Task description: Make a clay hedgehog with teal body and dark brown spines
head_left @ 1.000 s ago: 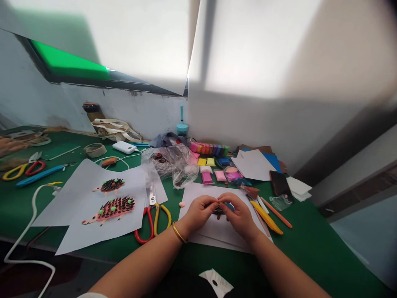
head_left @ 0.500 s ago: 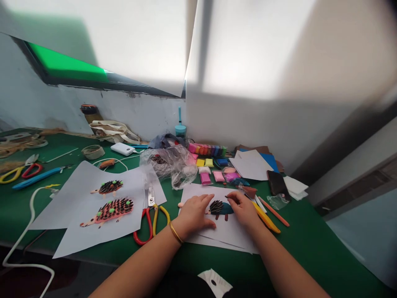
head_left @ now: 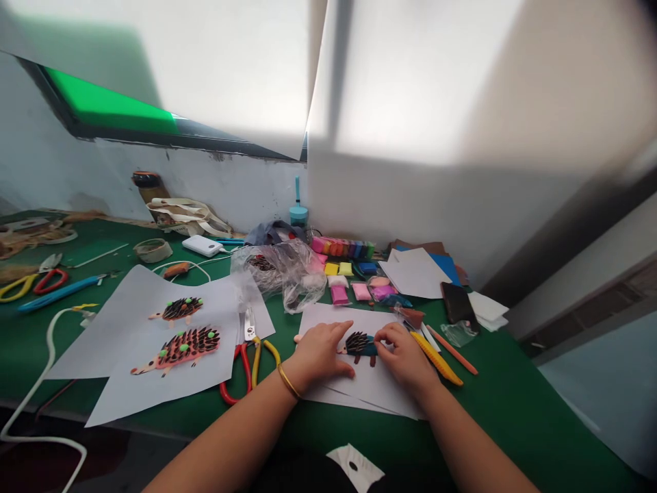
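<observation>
A small hedgehog figure point(head_left: 360, 344) with a blue body, dark spikes and brown legs lies on white paper point(head_left: 362, 392) in front of me. My left hand point(head_left: 322, 355) rests on the paper at the figure's head end, fingers and thumb spread, with nothing in it. My right hand point(head_left: 403, 352) is at the rear of the blue body, its thumb and forefinger pinched together; anything between the fingertips is too small to make out. Two finished-looking hedgehogs, a pink spiked one point(head_left: 189, 347) and a smaller dark one point(head_left: 183, 309), lie on sheets to the left.
Red-and-yellow scissors point(head_left: 249, 363) lie left of my left hand. Clay packets point(head_left: 339, 294) and a crumpled plastic bag point(head_left: 280, 267) sit behind the paper. At the right are a yellow cutter point(head_left: 436, 359), an orange stick point(head_left: 452, 350) and a dark phone-like object point(head_left: 458, 305).
My right hand has moved slightly left and down onto the blue body, its fingertips now beside the spikes. My left hand has barely moved.
</observation>
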`<state>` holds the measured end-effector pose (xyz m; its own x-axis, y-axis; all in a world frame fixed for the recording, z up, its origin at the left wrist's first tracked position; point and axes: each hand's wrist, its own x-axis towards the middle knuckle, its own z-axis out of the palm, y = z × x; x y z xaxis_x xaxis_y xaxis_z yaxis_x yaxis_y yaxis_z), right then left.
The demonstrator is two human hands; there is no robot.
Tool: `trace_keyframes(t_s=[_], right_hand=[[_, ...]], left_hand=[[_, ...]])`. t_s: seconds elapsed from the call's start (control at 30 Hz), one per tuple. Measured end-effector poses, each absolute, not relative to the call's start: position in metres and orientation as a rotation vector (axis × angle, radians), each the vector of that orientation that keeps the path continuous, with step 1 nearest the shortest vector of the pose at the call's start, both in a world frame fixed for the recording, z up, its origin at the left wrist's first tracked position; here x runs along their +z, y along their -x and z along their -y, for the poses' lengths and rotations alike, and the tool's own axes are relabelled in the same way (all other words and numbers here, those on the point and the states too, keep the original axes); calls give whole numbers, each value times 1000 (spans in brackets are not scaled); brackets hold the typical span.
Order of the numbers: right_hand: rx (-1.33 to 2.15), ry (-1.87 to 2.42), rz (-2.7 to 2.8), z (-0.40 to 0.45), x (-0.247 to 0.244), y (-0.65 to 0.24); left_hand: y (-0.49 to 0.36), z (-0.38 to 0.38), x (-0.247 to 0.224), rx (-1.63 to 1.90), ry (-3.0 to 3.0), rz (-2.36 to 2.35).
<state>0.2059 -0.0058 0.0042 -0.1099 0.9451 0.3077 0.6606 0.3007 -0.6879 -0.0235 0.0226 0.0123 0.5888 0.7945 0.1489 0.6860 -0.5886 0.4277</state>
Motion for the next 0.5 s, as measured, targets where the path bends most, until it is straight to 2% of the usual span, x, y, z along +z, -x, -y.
trace_keyframes(t_s=[0.5], right_hand=[[226,1386,1992,6,-2,-198]], left_hand=[[22,-23,9,481,-2469,-1210]])
